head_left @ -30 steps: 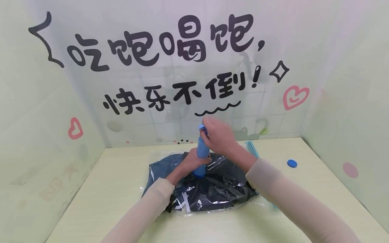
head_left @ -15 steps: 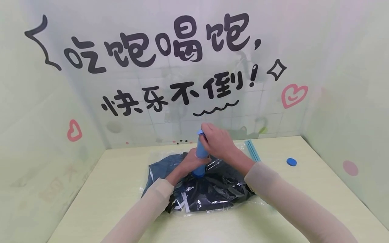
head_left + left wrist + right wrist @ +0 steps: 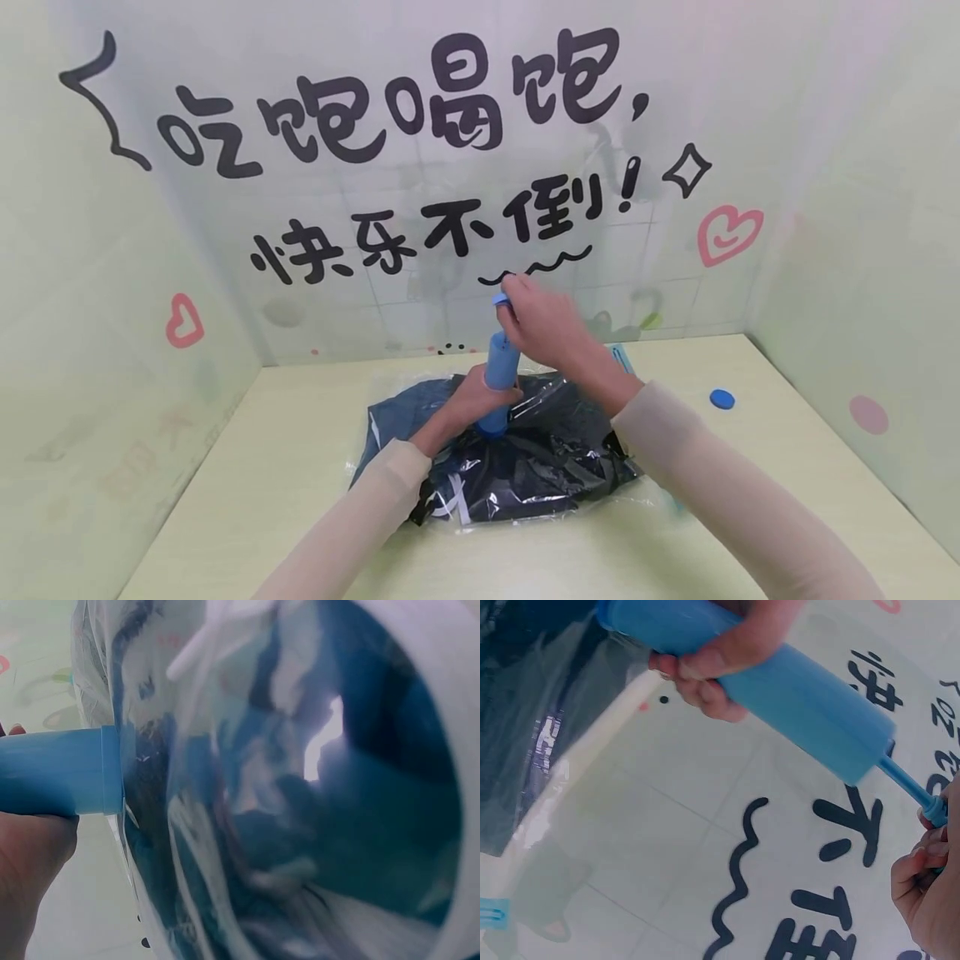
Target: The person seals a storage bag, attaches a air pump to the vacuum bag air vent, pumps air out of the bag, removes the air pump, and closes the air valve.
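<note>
Up comes the right hand (image 3: 543, 327), higher than half a second ago, and the handle (image 3: 501, 298) rises with it; a stretch of thin rod (image 3: 907, 782) now shows above the barrel in the right wrist view. Its fingers are curled round that handle, just above the middle of the head view. Below, the left hand (image 3: 471, 397) holds its place, thumb and fingers wrapped round the blue pump (image 3: 502, 362), which stands nearly upright at the centre of the frame, base touching the clear plastic bag (image 3: 547, 500). Inside the bag, dark clothes (image 3: 517, 479) bunch up, blue at left and black at right, white strips at lower left. Over on the right, a round blue cap (image 3: 722, 399) lies on the pale tabletop (image 3: 247, 467), well apart from the bag. Behind the right forearm, a teal strip (image 3: 622, 358) peeks out. Black lettering (image 3: 450, 229) fills the wall across the upper half.
</note>
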Available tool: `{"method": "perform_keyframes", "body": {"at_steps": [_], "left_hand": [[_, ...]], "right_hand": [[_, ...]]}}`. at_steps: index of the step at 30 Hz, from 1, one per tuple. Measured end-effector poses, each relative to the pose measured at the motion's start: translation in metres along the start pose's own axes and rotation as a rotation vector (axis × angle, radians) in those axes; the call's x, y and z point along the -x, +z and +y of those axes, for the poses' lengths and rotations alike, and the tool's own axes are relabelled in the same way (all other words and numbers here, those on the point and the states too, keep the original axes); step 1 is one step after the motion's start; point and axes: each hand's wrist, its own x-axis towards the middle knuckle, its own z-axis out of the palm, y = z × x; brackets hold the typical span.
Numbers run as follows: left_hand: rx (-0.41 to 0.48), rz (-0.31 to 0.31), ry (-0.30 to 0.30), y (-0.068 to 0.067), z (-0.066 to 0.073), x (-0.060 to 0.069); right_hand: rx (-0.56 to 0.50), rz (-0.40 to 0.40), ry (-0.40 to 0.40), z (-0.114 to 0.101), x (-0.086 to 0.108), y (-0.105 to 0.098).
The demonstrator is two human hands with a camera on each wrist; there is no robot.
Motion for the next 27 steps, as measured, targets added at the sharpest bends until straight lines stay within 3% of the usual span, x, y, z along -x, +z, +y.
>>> {"method": "perform_keyframes", "body": {"at_steps": [6, 14, 27], "left_hand": [[-0.008, 0.016, 0.0, 0.001, -0.002, -0.001], [-0.013, 0.009, 0.006, 0.001, -0.002, 0.001], [0.03, -0.019, 0.032, -0.001, -0.004, 0.002]], "right_hand": [[0.017, 0.119, -0.003, -0.001, -0.015, -0.021], [-0.014, 0.132, 0.042, -0.007, -0.015, -0.019], [0.049, -0.009, 0.029, -0.007, 0.01, 0.019]]}}
